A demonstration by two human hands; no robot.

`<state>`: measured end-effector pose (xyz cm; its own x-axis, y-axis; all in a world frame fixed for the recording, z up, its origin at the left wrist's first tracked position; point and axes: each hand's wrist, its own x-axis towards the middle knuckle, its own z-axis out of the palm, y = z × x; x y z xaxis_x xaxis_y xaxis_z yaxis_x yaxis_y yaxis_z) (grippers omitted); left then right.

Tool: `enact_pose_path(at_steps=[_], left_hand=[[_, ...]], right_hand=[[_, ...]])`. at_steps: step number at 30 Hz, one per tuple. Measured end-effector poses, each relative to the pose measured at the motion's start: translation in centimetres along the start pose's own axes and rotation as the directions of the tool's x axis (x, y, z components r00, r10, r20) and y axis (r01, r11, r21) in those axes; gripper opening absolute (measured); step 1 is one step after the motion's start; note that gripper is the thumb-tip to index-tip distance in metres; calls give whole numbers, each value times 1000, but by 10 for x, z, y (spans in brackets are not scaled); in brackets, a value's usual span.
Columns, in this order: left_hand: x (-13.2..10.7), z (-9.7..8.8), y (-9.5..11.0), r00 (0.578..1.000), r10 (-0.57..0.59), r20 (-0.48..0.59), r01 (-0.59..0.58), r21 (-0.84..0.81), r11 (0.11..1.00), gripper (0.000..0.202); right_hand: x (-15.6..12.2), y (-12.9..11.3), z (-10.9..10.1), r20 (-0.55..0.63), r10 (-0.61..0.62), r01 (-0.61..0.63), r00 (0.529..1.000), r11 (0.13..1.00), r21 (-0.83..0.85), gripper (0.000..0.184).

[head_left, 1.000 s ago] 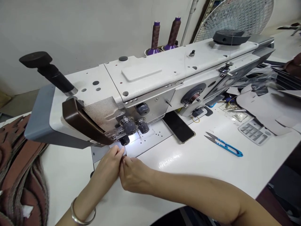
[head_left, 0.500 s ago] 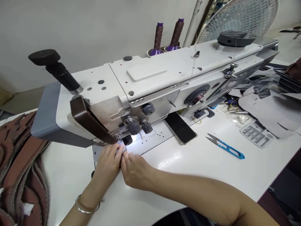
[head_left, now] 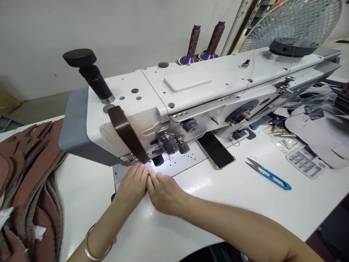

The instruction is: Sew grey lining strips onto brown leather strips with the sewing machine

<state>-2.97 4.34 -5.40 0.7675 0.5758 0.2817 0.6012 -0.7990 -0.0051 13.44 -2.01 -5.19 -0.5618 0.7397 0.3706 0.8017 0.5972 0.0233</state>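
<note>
A white industrial sewing machine (head_left: 207,85) stands across the white table (head_left: 218,203). A brown leather strap (head_left: 127,135) hangs down its head toward the lit needle area. My left hand (head_left: 133,185) and my right hand (head_left: 163,193) sit side by side just under the needle, fingertips pressed together on a small pale piece that I cannot make out clearly. A metal bangle (head_left: 96,247) circles my left wrist. The needle itself is hidden behind the strap and my fingers.
Blue thread snips (head_left: 268,174) and a dark phone (head_left: 216,150) lie right of the needle plate. Brown leather pieces (head_left: 27,174) pile at the left. Grey cut pieces (head_left: 319,131), a fan (head_left: 294,20) and two purple thread cones (head_left: 203,40) stand to the right and behind.
The view has shifted left, so the machine appears further right. Both hands stay pinched together under the needle and have moved slightly closer to it.
</note>
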Motion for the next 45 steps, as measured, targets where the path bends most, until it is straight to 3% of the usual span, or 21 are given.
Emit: enact_pose_path(at_steps=[3, 7, 12, 18, 23, 33, 45], left_hand=[[4, -1, -3, 1000, 18, 5, -18, 14, 1000, 33], [8, 0, -9, 995, 57, -86, -56, 15, 998, 29], [11, 5, -13, 984, 65, -167, -39, 157, 987, 30], [18, 3, -15, 995, -94, -32, 98, 189, 977, 31], [23, -1, -19, 989, -131, 61, 121, 145, 982, 29], [23, -5, -16, 985, -143, 95, 137, 70, 988, 27], [21, 1, -7, 994, -109, -8, 110, 36, 993, 24]], right_hand=[[3, 1, 0, 72, 7, -9, 997, 1000, 27, 43], [5, 2, -2, 137, 63, -68, 989, 997, 31, 45], [6, 3, -3, 164, 79, -82, 983, 997, 15, 43], [5, 4, 0, 155, 72, -72, 985, 997, -4, 43], [4, 3, 1, 136, 75, -72, 988, 997, -25, 42], [2, 0, 6, 133, 88, -80, 987, 995, -65, 48], [-1, 4, 16, 87, 92, -79, 992, 987, -137, 54]])
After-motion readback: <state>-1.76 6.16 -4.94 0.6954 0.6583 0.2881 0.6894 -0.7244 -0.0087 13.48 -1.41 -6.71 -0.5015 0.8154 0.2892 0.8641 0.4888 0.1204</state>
